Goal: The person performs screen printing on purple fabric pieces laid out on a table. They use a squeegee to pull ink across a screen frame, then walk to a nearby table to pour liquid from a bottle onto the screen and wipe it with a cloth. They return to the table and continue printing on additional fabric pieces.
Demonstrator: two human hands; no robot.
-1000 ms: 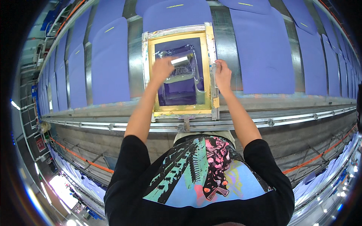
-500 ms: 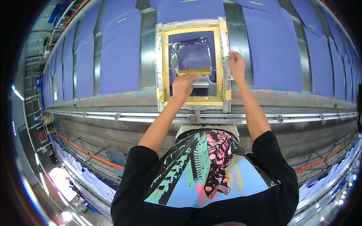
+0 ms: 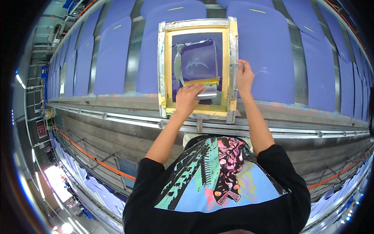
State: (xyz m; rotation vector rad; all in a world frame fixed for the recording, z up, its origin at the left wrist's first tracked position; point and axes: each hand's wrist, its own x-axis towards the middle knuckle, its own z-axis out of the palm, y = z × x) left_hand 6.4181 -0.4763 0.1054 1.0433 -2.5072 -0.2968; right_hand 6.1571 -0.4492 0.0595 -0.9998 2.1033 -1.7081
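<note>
My left hand (image 3: 187, 96) is closed round a squeegee (image 3: 208, 93) with a metal holder and a yellowish blade, which rests on the mesh inside a screen printing frame (image 3: 163, 62). The frame has paint-stained metal sides and yellow tape along its inner border. A pale eyelash-like design (image 3: 197, 62) shows in the dark mesh (image 3: 202, 70), with glossy ink around it. With bent fingers, my right hand (image 3: 245, 76) grips the frame's right side. Beside that hand, a purple panel (image 3: 269, 43) bears a faint pale print (image 3: 263, 70). Whether the frame touches the panels below cannot be told.
More purple panels (image 3: 113, 58) lie in a row along the long table, with metallic strips between them. A metal rail (image 3: 280, 130) runs along the table's near edge. Behind me are an orange bar (image 3: 93, 158) and another row of purple panels (image 3: 93, 183).
The frame, with both hands on it and its squeegee, has shifted left along the table. A panel with a faint print has come out from under it on the right.
</note>
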